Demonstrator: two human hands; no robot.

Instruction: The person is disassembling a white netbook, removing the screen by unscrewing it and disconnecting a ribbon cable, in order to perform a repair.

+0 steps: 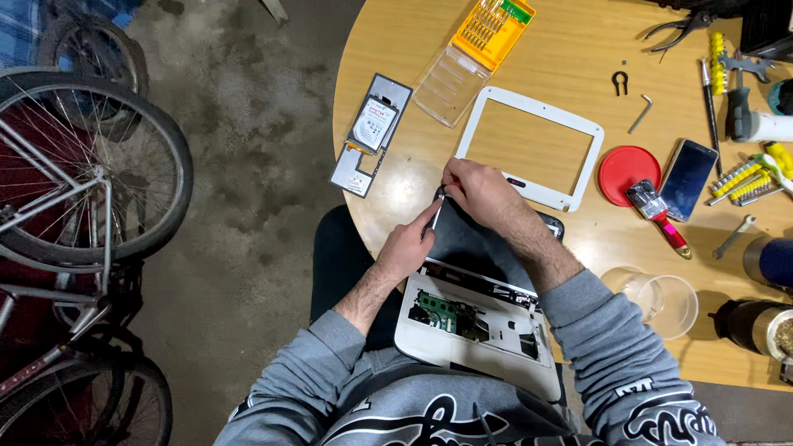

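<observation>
Opened laptop point(479, 306) at near desk point(396, 49) edge, both hands on its screen panel point(471, 244). Bezel frame point(529, 144) just behind; hard drive point(373, 124) left of it; screwdriver case point(479, 45) farther back; phone point(687, 177) right.

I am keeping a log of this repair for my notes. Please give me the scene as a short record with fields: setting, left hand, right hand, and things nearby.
setting: round wooden table, seen from above; bicycle wheels on the floor at the left
left hand: on the left edge of the dark screen panel of an opened white laptop
right hand: at the panel's top left corner, holding a thin tool
nearby: white screen bezel, hard drive, orange screwdriver case, red lid, phone
</observation>
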